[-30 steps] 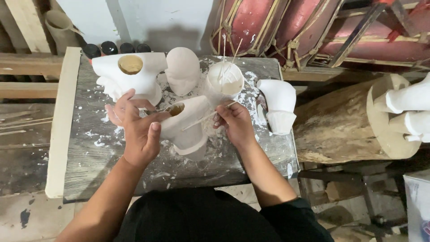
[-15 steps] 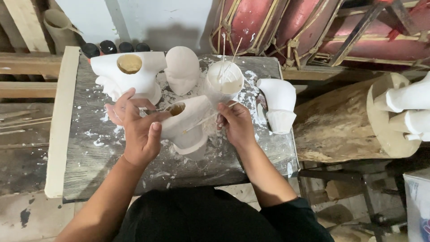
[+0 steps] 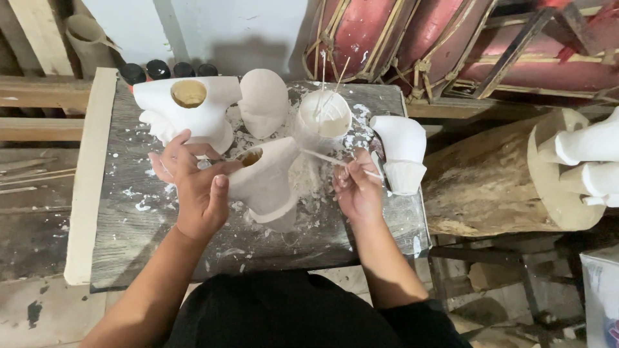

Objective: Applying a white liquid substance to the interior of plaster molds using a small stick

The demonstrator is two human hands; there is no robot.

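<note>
Hollow plaster cast (image 3: 267, 187): stiff, brittle, dusty; left hand (image 3: 196, 187) clasped around body; right hand (image 3: 358, 190) fingers pinching thin stick (image 3: 325, 159).

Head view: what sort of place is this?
Probably a small plaster-casting or sculpture workshop. White casts stand on a splattered bench; the left hand steadies a hollow cast while the right hand holds a thin stick. A log lies beside it.

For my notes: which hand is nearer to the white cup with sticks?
Right. The right hand is just below the cup; the left hand is farther left, on the plaster piece.
</note>
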